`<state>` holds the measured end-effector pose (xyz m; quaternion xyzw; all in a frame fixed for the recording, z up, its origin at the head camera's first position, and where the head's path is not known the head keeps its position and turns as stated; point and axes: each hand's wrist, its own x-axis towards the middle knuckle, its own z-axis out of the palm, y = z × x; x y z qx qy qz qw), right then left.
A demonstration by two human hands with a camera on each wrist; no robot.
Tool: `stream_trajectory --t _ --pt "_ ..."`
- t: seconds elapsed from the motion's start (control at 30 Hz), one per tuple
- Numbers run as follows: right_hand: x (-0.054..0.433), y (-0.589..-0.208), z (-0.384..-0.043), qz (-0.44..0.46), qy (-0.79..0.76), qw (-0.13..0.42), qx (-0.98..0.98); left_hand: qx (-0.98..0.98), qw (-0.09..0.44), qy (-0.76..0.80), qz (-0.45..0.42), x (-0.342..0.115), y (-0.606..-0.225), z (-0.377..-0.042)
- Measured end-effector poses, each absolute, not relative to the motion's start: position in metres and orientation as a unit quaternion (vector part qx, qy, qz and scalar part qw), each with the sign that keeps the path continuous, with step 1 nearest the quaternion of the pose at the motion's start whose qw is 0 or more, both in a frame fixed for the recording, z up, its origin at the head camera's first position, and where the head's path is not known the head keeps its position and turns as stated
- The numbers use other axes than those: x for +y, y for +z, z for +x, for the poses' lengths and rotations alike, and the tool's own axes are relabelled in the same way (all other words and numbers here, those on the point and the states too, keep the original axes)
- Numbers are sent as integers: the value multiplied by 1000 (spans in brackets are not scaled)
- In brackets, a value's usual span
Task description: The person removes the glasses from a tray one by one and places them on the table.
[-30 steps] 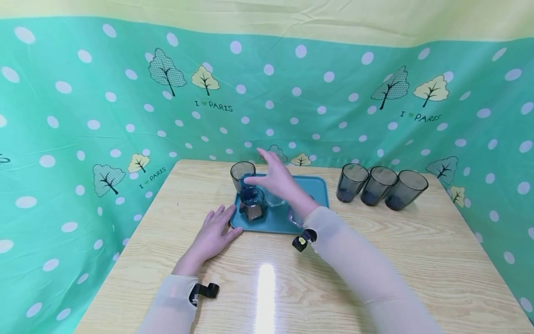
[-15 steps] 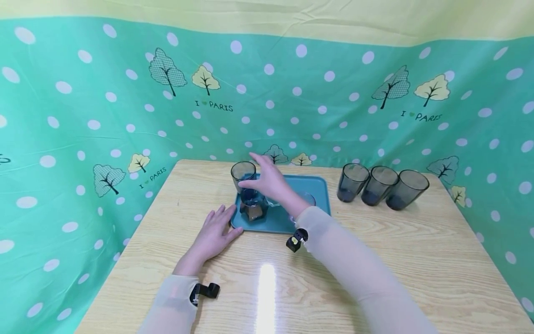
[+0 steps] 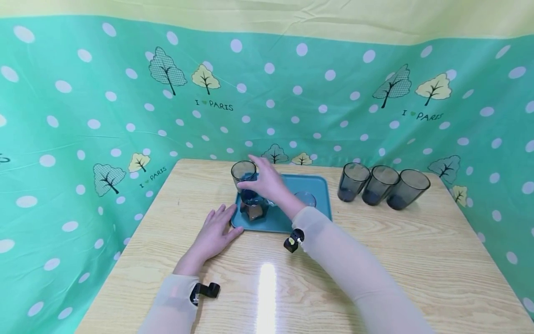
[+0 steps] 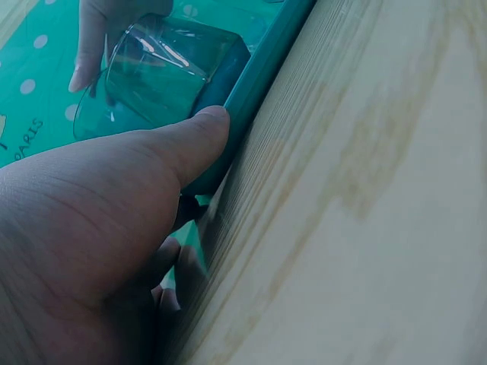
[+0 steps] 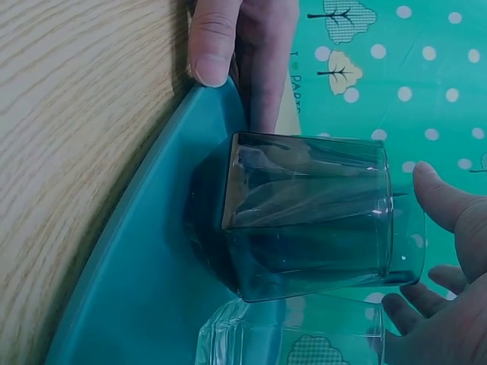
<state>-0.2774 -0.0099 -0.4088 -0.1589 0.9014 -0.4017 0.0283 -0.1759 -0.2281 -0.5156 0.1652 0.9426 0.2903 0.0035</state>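
A blue tray lies on the table with several glasses on or beside it. My left hand rests at its near left corner, thumb against the rim and fingers along the left side. A dark faceted glass stands upright on the tray near that hand. At the back left is a tall smoky glass. My right hand is at its right side, thumb and fingers spread around it; contact is unclear. A clear glass stands partly hidden under the right hand.
Another clear glass is on the tray's right half. To the right of the tray, three tall smoky glasses stand in a row on the wooden table. A green dotted cloth hangs close behind the table.
My right hand has moved left and slightly down, toward the tall smoky glass, and slowed over the last half second. The left hand and the glasses have stayed in place.
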Motion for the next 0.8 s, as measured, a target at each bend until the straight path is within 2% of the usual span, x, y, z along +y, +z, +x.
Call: stream_trajectory --t 0.8 --pt "-17 -413 -279 -153 -395 33 906 942 4 293 167 -229 -516 -176"
